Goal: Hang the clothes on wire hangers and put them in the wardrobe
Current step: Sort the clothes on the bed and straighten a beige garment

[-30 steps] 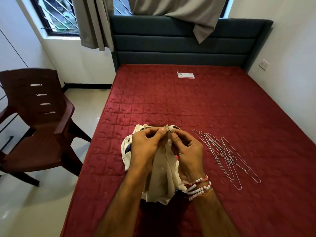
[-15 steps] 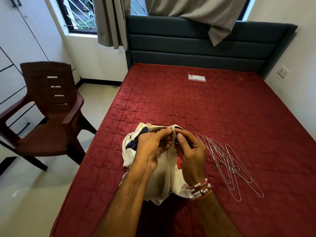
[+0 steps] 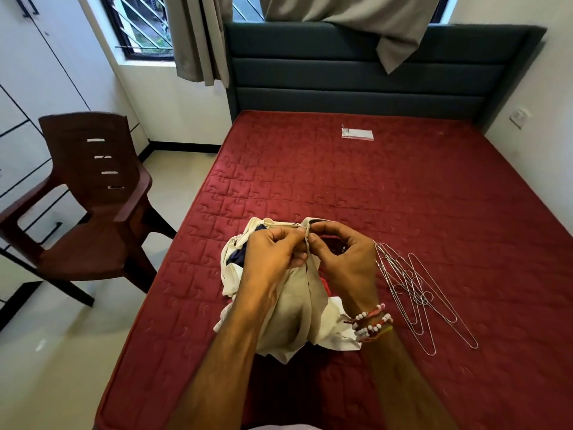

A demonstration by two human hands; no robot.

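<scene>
A cream garment (image 3: 296, 315) hangs bunched between my two hands above the red mattress (image 3: 387, 193). My left hand (image 3: 274, 254) pinches its top edge, and my right hand (image 3: 344, 257) pinches the same edge just to the right. Under it lies a small heap of clothes (image 3: 235, 265), white with dark blue and a bit of red showing. Several wire hangers (image 3: 418, 293) lie tangled on the mattress right of my right hand. White wardrobe doors (image 3: 28, 88) line the left wall.
A brown plastic chair (image 3: 90, 206) stands on the pale floor left of the bed. A small white packet (image 3: 357, 134) lies near the dark headboard (image 3: 372, 72). Grey curtains (image 3: 198, 35) hang at the window behind.
The view has swung left and tilted, bringing the wardrobe doors into sight. My hands stay on the cream garment's top edge, my right fingers have spread wider along it.
</scene>
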